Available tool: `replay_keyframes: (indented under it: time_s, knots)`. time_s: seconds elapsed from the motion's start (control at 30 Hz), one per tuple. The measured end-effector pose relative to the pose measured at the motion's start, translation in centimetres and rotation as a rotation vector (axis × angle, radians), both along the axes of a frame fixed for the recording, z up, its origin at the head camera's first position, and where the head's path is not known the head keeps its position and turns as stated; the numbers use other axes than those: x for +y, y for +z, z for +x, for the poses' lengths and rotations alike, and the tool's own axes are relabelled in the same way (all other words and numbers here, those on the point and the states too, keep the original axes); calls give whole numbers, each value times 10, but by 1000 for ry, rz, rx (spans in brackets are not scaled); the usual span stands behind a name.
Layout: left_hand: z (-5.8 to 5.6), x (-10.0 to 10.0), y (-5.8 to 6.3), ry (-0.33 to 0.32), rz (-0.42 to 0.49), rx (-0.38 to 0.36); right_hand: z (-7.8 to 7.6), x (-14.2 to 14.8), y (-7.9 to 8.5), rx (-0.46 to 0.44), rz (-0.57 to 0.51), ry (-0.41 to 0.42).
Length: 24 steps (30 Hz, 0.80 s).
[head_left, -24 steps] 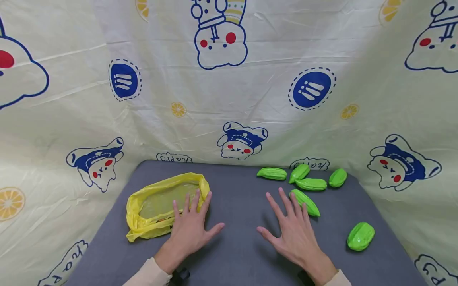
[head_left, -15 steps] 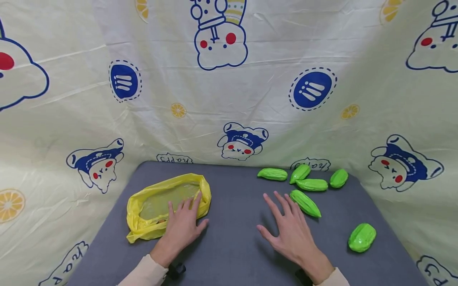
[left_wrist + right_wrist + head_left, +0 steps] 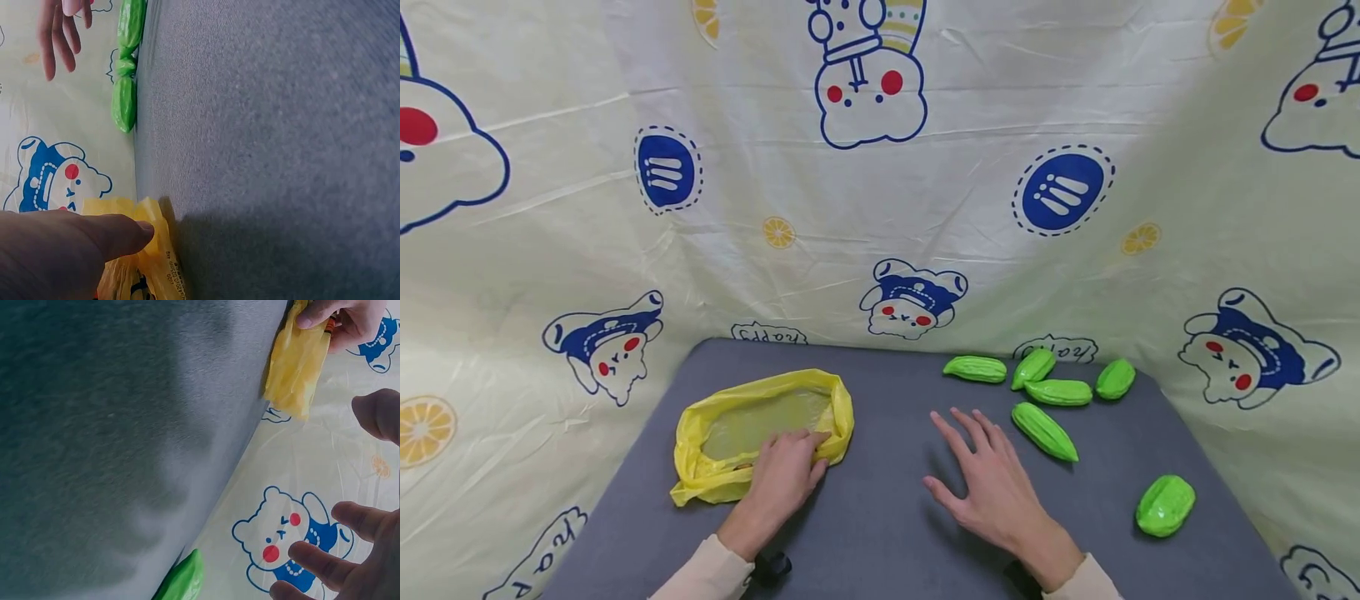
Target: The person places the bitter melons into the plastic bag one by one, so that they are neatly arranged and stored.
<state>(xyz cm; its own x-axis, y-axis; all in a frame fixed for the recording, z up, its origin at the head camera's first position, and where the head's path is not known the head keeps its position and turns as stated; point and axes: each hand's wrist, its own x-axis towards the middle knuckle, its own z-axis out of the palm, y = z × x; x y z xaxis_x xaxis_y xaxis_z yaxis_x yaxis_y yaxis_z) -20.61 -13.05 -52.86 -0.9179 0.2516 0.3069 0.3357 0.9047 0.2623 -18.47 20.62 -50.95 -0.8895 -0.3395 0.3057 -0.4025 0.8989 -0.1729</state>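
Observation:
A yellow plastic bag (image 3: 691, 446) lies on the left of the table, its mouth spread wide. My left hand (image 3: 781, 477) grips its near rim, fingers over the edge inside and thumb (image 3: 310, 317) on the outer side. The fingertips inside the bag are hidden in the head view. My right hand (image 3: 988, 492) hovers above the table with its fingers spread, holding nothing. Closest to it is a long green ribbed fruit or vegetable (image 3: 1045, 432), glossy and pointed at one end.
Several more green ribbed pieces, among them one at the back (image 3: 976, 369), are grouped at the back right. A rounder green piece (image 3: 1165, 505) sits alone near the right edge. A printed curtain (image 3: 820, 192) hangs around the grey table (image 3: 887, 550).
My left hand has moved slightly left, and its spread fingers have curled over the bag's near rim. My right hand has shifted a little left, still spread.

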Motion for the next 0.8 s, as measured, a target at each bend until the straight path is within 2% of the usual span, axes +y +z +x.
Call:
replay_keyframes:
  time_s: [0.3, 0.5, 0.8]
  knots:
    - [4, 4, 1, -52, 91, -11, -1, -15, 2, -66, -8, 25]
    - [10, 11, 5, -112, 144, -44, -2, -20, 3, -139, -19, 13]
    - [18, 31, 8, -199, 154, -86, -6, -25, 7, -206, -89, 31]
